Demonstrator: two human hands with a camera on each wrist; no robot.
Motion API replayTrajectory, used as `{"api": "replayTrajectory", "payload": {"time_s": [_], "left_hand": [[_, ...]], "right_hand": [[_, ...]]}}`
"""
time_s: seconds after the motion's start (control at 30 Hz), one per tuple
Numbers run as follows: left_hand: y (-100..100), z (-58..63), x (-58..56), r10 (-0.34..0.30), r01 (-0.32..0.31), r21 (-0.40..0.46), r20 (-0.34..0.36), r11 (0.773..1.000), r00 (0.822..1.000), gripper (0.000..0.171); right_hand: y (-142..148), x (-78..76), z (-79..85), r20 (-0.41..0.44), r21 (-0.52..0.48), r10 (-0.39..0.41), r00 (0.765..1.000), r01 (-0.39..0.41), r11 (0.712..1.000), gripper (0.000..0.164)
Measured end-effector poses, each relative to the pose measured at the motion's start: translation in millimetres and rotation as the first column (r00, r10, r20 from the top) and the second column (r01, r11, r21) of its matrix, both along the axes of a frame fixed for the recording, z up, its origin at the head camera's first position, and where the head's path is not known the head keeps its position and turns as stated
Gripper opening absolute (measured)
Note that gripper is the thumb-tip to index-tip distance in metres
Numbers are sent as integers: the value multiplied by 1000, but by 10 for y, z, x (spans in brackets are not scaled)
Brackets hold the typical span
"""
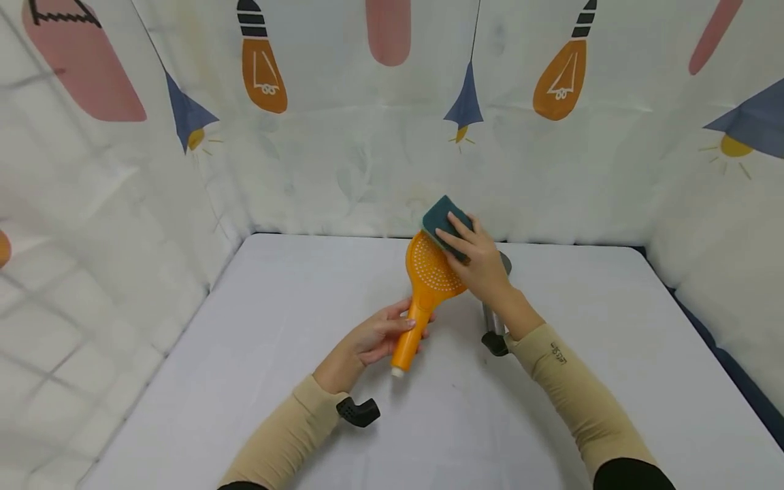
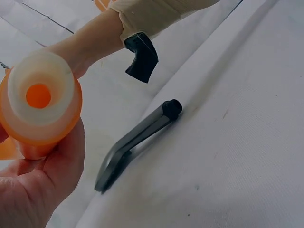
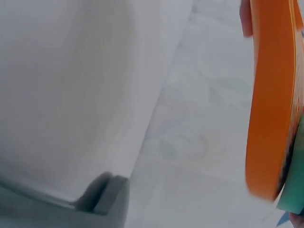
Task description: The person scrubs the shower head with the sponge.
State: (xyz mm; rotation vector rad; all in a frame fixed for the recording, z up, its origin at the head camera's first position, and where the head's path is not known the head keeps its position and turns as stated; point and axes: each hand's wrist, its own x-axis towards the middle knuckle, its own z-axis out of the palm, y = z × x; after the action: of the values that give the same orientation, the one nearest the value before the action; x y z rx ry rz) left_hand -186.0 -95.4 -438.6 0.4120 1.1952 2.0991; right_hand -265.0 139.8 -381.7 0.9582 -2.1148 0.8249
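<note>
An orange shower head (image 1: pixel 433 267) with a perforated spray face is held above the table, tilted, its white-ended handle low. My left hand (image 1: pixel 384 335) grips the handle; the left wrist view looks into the hollow handle end (image 2: pixel 40 97). In my right hand (image 1: pixel 480 262) is a green sponge (image 1: pixel 442 216), held against the upper part of the spray face with the fingers spread over it. From the side, in the right wrist view, the sponge (image 3: pixel 294 175) lies along the orange head (image 3: pixel 270 104). The right thumb is hidden.
A grey and black shower head (image 2: pixel 137 133) lies on the white table (image 1: pixel 294 306), partly behind my right hand in the head view. Black wrist mounts (image 1: pixel 358 412) stick out from the sleeves. Printed white curtains (image 1: pixel 367 150) stand around the table's back and sides.
</note>
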Motion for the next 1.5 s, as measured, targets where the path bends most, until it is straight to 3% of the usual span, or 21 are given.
{"api": "replayTrajectory", "payload": {"time_s": [0.17, 0.33, 0.67, 0.9, 1.03, 1.17, 1.37, 1.5], "left_hand": [[-28, 3, -1, 17, -17, -12, -3, 1000, 1000, 58], [-83, 19, -25, 34, -34, 23, 17, 999, 999, 56], [-118, 45, -36, 51, -55, 99, 44, 994, 998, 53], [-96, 36, -51, 76, -80, 98, 43, 992, 996, 52], [-44, 29, -58, 58, -59, 56, 19, 997, 998, 54], [11, 13, -40, 24, -24, 5, 4, 1000, 1000, 56], [57, 18, -21, -17, 16, -28, -15, 999, 1000, 58], [48, 0, -30, -23, 22, -51, -16, 998, 1000, 59]], "right_hand": [[240, -12, -38, 112, -27, -79, 991, 82, 996, 44], [412, 69, -161, 160, -46, -71, 984, 79, 996, 47], [425, 258, -375, 32, 5, 33, 999, -34, 999, 50], [270, 334, -450, -50, 29, 183, 982, -182, 983, 54], [158, 355, -418, -83, 63, 246, 966, -241, 968, 58], [70, 349, -334, -98, 114, 246, 964, -235, 965, 56], [-79, 282, -181, -125, 199, 195, 973, -168, 966, 49], [-103, 182, -121, -135, 164, 117, 984, -94, 982, 47]]}}
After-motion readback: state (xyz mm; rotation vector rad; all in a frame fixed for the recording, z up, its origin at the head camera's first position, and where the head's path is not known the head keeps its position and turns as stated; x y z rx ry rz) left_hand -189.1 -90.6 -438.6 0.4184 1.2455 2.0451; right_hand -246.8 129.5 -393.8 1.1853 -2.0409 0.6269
